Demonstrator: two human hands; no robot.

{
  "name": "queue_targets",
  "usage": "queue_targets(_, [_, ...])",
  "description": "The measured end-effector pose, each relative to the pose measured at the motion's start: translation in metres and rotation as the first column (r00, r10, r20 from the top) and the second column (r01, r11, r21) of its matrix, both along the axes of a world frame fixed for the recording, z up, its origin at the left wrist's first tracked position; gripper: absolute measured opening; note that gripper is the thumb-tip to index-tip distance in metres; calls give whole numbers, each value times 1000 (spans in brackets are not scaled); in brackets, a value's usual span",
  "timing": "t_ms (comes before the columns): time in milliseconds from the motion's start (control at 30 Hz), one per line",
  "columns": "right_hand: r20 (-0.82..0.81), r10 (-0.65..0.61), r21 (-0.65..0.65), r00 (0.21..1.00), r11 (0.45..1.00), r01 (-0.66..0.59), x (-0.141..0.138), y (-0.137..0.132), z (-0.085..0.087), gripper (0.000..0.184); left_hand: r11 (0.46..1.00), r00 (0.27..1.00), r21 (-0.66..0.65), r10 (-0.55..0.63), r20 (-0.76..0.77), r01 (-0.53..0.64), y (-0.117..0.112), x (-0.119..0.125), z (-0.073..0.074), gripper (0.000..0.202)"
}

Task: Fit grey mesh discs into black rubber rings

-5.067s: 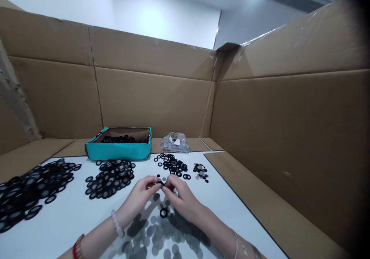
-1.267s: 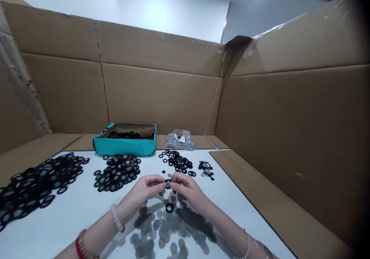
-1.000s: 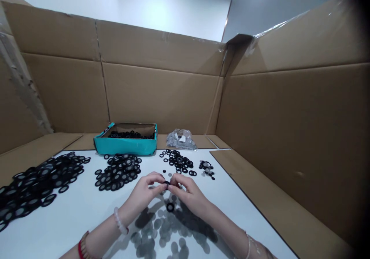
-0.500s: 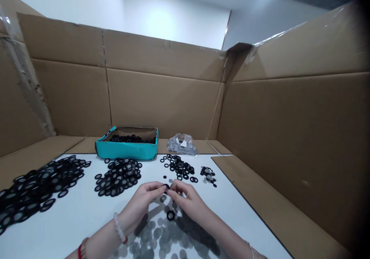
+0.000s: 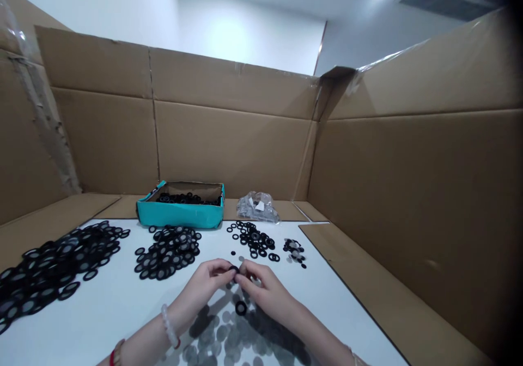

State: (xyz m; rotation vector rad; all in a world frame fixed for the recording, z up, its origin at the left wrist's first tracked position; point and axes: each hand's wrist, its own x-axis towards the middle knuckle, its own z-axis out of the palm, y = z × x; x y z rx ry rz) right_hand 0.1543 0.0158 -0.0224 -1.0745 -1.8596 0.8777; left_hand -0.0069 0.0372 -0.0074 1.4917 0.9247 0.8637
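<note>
Together, the left hand (image 5: 202,290) and right hand (image 5: 265,292) pinch a small black rubber ring (image 5: 233,268). Each grip is narrow on it.

Single head-worn view, angled forward and down onto the hands (image 5: 208,284).

Left hand (image 5: 199,292) and right hand (image 5: 265,294) meet on a small rubber washer (image 5: 233,268) above the table (image 5: 102,322). Loose washer (image 5: 241,307) just before the grip; washer piles (image 5: 166,252) left; smaller pile (image 5: 251,239) ahead; open box (image 5: 180,219) and plastic bag (image 5: 257,207) behind, on cardboard (image 5: 122,208).
</note>
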Motion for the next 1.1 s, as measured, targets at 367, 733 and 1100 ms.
queue_targets(367, [-19,-14,12,1000,1000,14,1,3,-3,28,982,990,136,-120,-79,130,11,-7,-3,24])
queue_targets(733, [-188,8,-131,982,991,-33,2,13,-13,34,992,996,-125,40,82,-29,3,-5,6,39])
queue_targets(1100, [-240,-46,-113,970,993,19,4,13,-11,20,960,988,-278,28,152,15,-1,-5,4,36])
